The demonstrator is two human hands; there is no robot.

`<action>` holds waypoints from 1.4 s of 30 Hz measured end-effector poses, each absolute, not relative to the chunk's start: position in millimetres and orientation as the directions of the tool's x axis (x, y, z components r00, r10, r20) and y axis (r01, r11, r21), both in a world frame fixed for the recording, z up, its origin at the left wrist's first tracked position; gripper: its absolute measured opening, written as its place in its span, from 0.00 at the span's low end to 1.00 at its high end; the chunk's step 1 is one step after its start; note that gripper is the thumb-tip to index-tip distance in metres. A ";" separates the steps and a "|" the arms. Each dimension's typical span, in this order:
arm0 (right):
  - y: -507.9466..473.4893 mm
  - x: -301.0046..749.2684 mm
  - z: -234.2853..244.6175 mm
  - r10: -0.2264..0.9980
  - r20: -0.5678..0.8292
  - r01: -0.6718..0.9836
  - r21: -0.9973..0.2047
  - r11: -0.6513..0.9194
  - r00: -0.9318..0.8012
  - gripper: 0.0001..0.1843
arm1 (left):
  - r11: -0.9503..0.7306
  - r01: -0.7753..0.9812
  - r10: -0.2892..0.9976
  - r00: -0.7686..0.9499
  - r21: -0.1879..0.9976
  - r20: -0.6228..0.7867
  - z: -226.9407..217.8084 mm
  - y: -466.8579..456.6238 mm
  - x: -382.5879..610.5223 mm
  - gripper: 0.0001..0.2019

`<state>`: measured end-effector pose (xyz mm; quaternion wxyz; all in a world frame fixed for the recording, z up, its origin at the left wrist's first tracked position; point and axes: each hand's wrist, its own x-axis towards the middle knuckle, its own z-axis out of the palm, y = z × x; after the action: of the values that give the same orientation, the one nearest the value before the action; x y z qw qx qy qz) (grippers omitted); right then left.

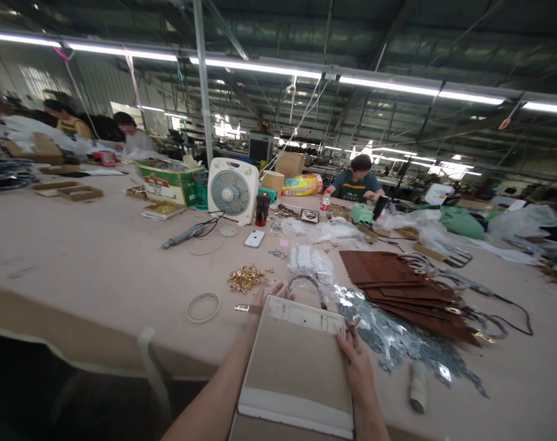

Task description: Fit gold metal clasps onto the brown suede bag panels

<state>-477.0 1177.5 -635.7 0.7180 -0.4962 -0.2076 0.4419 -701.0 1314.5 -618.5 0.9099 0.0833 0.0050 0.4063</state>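
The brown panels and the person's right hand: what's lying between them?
In the head view, a scatter of shiny silver scraps lies between the stack of brown panels and the right hand, which grips a beige board.

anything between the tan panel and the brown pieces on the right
Yes: a heap of shiny silver scraps lies on the table between the tan panel and the brown pieces, just past the right grip.

Beige board [295, 361], white band [295, 407]
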 end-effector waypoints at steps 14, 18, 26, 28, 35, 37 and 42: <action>1198.9 -493.3 -635.8 0.710 -0.026 -0.081 -0.996 0.043 0.703 0.67 | -0.745 0.452 0.663 0.586 0.491 0.466 -589.8 1302.3 -725.6 0.14; 1200.8 -496.3 -636.5 0.669 0.003 0.007 -1.000 -0.003 0.744 0.71 | -0.779 0.479 0.621 0.677 0.404 0.396 -595.4 1283.6 -702.2 0.20; 1198.5 -483.7 -656.5 0.731 0.330 0.602 -0.787 -0.137 0.597 0.31 | -0.666 0.534 0.741 0.555 0.520 0.378 -614.1 1291.0 -690.6 0.23; 1198.0 -483.9 -654.2 0.706 0.464 0.744 -0.655 -0.133 0.535 0.26 | -0.654 0.529 0.750 0.548 0.541 0.370 -614.0 1291.6 -691.3 0.23; 1219.1 -502.3 -630.1 0.763 0.630 0.909 -0.390 0.148 0.146 0.16 | -0.633 0.495 0.767 0.503 0.595 0.398 -616.9 1287.2 -692.8 0.23; 1230.8 -505.4 -629.0 0.815 0.571 0.877 -0.436 0.202 0.097 0.15 | -0.633 0.488 0.768 0.493 0.600 0.409 -618.4 1286.2 -694.1 0.23; 1253.8 -496.1 -626.9 0.915 0.384 0.762 -0.627 0.159 0.125 0.10 | -0.604 0.489 0.789 0.477 0.630 0.387 -620.1 1284.7 -697.9 0.24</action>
<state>-496.1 1253.8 -626.9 0.3895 -0.6411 -0.6540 0.0979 -697.9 1284.7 -620.1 0.2230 0.8298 0.3852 0.3367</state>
